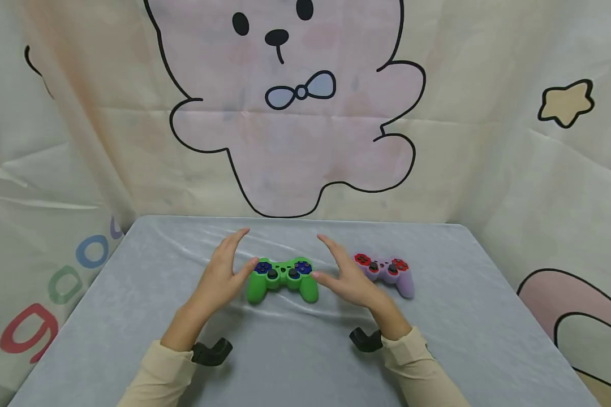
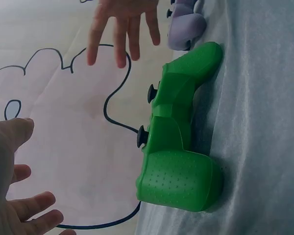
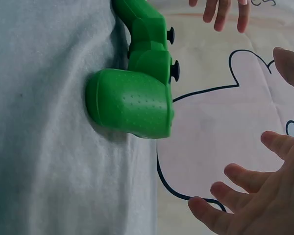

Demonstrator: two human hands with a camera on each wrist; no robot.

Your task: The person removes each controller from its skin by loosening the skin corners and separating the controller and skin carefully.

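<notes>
A green game controller (image 1: 283, 275) with blue button pads and two black sticks lies on the cloth-covered table, its grips toward me. My left hand (image 1: 225, 272) hovers at its left side, fingers extended. On the other side my right hand (image 1: 350, 277) hovers with fingers spread and thumb near the controller's right edge. Both wrist views show a gap between the green controller (image 2: 174, 142) and the hand beside it. Beyond the right hand lies a purple game controller (image 1: 387, 270) with red button pads, its left part partly hidden by that hand.
Light grey-blue cloth covers the table (image 1: 295, 362). Behind it hangs a fabric backdrop (image 1: 489, 113) with a printed bear, and similar fabric flanks both sides. A black wrist mount (image 1: 212, 353) juts inward from the left wrist, another (image 1: 365, 340) from the right.
</notes>
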